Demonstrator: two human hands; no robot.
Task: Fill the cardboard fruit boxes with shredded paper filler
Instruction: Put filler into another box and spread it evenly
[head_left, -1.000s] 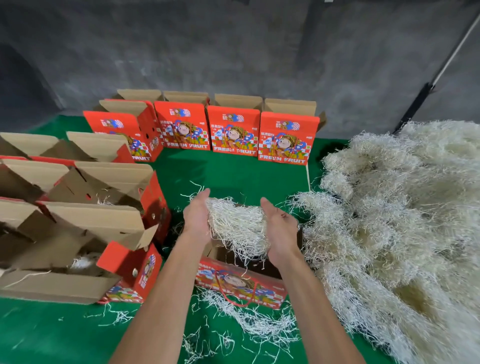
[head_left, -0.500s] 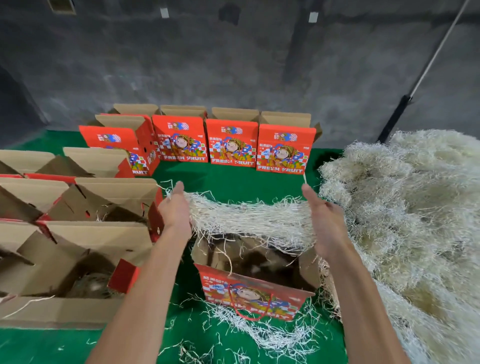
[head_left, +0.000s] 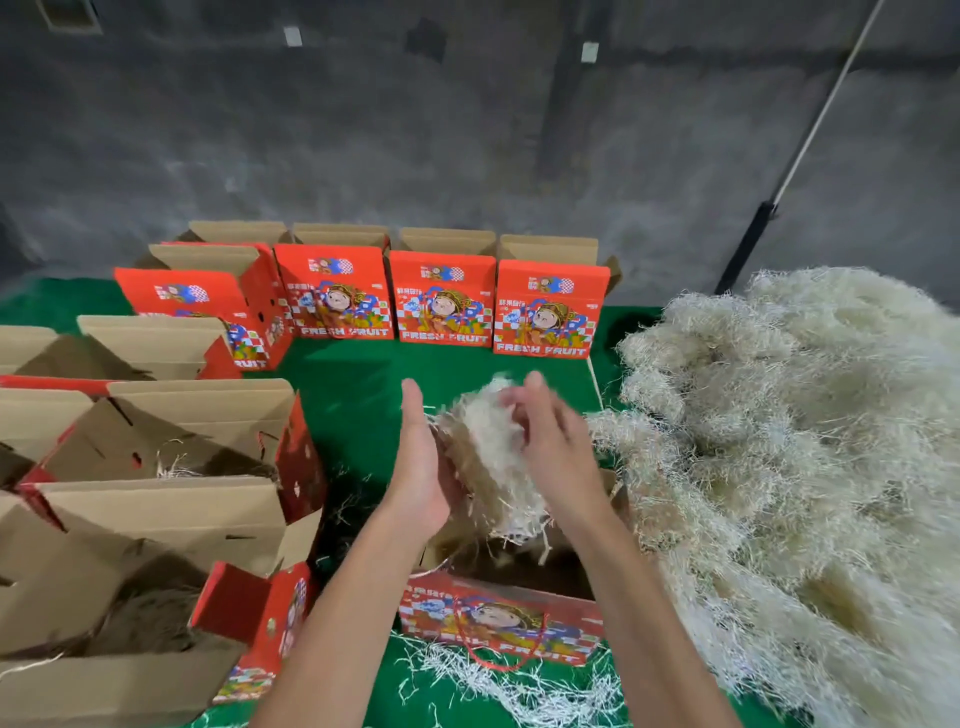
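A clump of pale shredded paper (head_left: 485, 457) hangs between my two hands above an open red fruit box (head_left: 498, 618) in front of me. My left hand (head_left: 423, 467) presses the clump's left side with straight fingers. My right hand (head_left: 553, 441), blurred by motion, presses it from the right, fingers spread. Strands dangle from the clump into the box's opening. A big heap of shredded paper (head_left: 795, 467) lies on the right.
Three upright red "FRESH FRUIT" boxes (head_left: 441, 299) line the back of the green table (head_left: 353, 374). Several open boxes (head_left: 156, 499) with raised flaps crowd the left side, some holding filler. Loose shreds (head_left: 493, 680) litter the table by the near box. A grey wall stands behind.
My hands, spread wide half a second ago with the paper stretched between them, have come together and bunched the paper into a compact clump over the box.
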